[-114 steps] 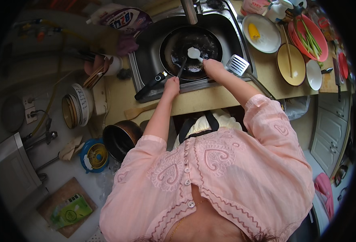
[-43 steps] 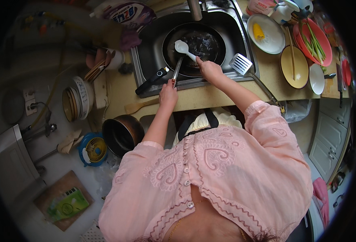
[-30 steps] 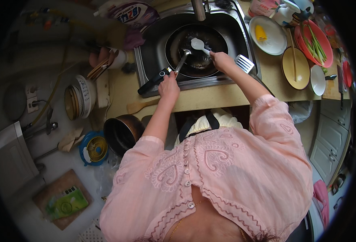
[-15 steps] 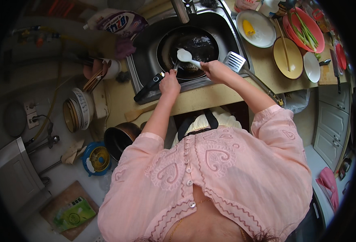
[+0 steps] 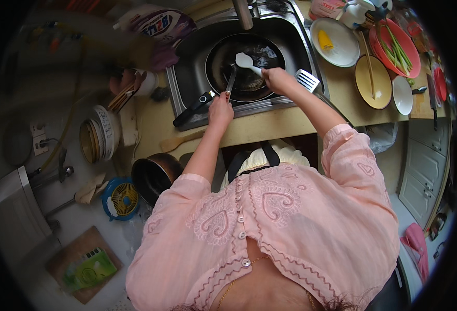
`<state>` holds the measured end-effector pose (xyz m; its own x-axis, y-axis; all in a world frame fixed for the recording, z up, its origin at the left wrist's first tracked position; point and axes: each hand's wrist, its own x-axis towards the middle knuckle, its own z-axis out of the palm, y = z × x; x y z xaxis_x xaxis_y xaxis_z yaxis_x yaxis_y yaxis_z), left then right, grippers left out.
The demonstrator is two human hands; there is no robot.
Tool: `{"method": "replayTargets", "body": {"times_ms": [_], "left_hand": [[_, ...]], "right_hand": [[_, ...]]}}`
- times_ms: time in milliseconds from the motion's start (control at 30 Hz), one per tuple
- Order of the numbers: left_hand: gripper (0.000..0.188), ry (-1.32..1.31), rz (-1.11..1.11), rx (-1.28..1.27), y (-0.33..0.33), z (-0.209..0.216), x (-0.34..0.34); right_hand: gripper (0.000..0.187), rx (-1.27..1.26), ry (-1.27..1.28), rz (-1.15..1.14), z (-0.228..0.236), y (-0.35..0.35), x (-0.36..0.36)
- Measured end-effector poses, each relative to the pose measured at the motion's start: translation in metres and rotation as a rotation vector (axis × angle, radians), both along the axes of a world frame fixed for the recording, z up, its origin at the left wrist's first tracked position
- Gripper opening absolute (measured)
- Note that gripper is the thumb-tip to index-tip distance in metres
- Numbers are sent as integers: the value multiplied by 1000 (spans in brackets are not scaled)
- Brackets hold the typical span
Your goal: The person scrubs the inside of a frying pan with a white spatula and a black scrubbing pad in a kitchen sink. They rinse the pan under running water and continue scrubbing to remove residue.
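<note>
That wide camera over there rides on the person's head, on the near side of the sink [image 5: 191,67], peering steeply down and forward. It has the pink blouse [image 5: 259,207] closest, looming large; the left hand [image 5: 220,110] and right hand [image 5: 280,81] lie farther off, at the sink. Its sweep reaches well to the sink's left and right.

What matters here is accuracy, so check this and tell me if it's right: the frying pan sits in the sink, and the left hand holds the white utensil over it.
Wrong hand: the head view shows the white utensil in the right hand, not the left hand. The frying pan does sit in the sink, under the utensil.
</note>
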<state>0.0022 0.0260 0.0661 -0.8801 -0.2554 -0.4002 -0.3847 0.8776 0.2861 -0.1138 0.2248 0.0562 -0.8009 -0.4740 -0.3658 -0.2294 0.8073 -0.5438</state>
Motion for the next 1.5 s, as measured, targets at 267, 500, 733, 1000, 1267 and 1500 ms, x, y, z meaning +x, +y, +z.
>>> {"method": "replayTargets", "body": {"times_ms": [267, 500, 733, 1000, 1267, 1500], "left_hand": [[40, 88, 116, 69, -9, -7, 48], [48, 39, 147, -77, -6, 2, 71], [45, 172, 52, -161, -14, -2, 83], [44, 262, 32, -158, -17, -1, 98], [48, 318, 129, -2, -25, -15, 100], [48, 306, 260, 79, -20, -22, 104]], "right_hand": [[26, 52, 6, -94, -91, -12, -38], [23, -204, 5, 154, -13, -7, -13], [26, 54, -65, 165, -21, -39, -26], [25, 42, -17, 24, -74, -25, -51], [38, -272, -400, -61, -21, -15, -25], [26, -35, 21, 27, -87, -17, -48]]}}
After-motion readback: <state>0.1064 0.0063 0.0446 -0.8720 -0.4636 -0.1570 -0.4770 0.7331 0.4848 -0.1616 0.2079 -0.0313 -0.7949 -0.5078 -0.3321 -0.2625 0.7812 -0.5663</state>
